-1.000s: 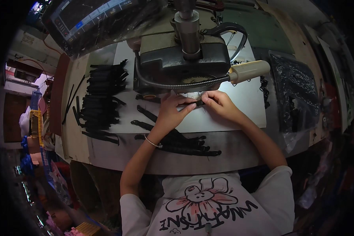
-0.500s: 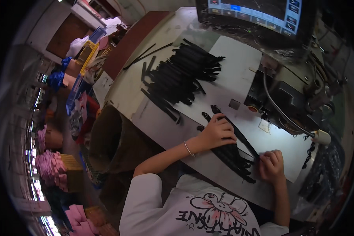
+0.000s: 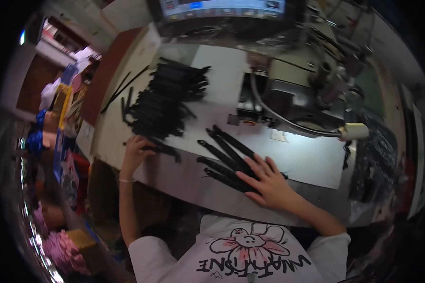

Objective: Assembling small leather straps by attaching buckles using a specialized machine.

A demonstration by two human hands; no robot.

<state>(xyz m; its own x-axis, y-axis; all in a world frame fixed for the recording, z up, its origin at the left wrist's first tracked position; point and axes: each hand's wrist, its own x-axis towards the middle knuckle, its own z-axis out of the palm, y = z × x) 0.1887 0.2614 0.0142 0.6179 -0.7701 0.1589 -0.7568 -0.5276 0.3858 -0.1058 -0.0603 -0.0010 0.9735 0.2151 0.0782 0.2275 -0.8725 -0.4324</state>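
Observation:
My left hand (image 3: 136, 152) reaches out to the left and closes on a black strap (image 3: 164, 150) at the near edge of a big pile of black straps (image 3: 163, 101). My right hand (image 3: 268, 181) lies flat with its fingers spread on several loose black straps (image 3: 224, 158), which are fanned out on the white table (image 3: 307, 158) in front of me. Both hands are well short of the sewing machine (image 3: 288, 96).
A lamp on a flexible neck (image 3: 354, 131) hangs over the table's right part. A screen (image 3: 222, 9) stands at the back. Dark bagged material (image 3: 375, 155) lies at the right edge. Shelves with coloured goods (image 3: 56, 118) line the left side.
Both hands have left the machine's needle area. My left hand went left to the strap pile and took a strap. My right hand came down flat on the loose straps.

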